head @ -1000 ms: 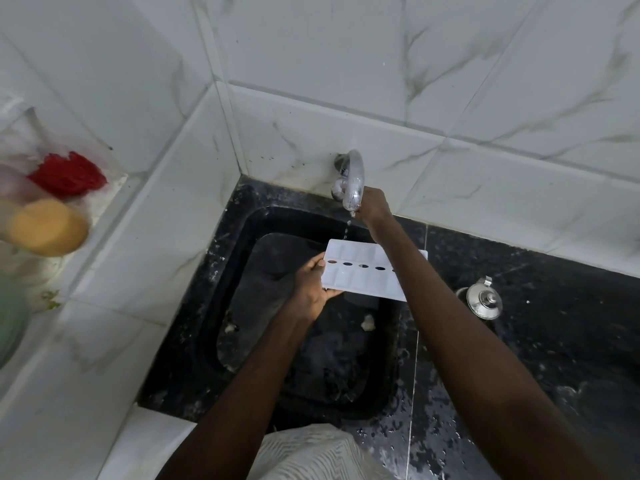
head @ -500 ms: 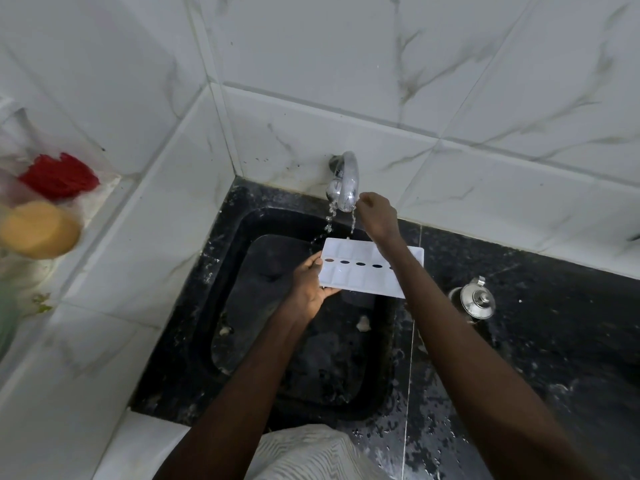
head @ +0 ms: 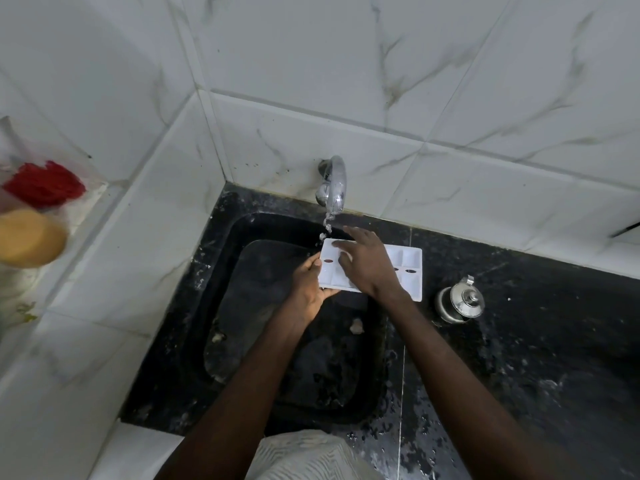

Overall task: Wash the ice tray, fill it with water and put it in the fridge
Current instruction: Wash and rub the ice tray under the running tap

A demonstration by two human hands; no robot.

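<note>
A white ice tray (head: 408,271) with several compartments is held level over the black sink (head: 242,341). My left hand (head: 306,289) grips its left end, thumb on top. My right hand (head: 367,263) lies over the tray's middle with fingers spread and straight, touching its top. A chrome tap (head: 335,183) on the back wall runs water, which falls onto the tray's far left corner.
A small steel pot with a lid (head: 459,299) stands on the wet black counter right of the sink. White marble tile walls close in at the back and left. A bag with red and yellow items (head: 31,216) sits on the left ledge.
My right hand left the tap and came down onto the tray's top. The water flow grew from a trickle to a stream.
</note>
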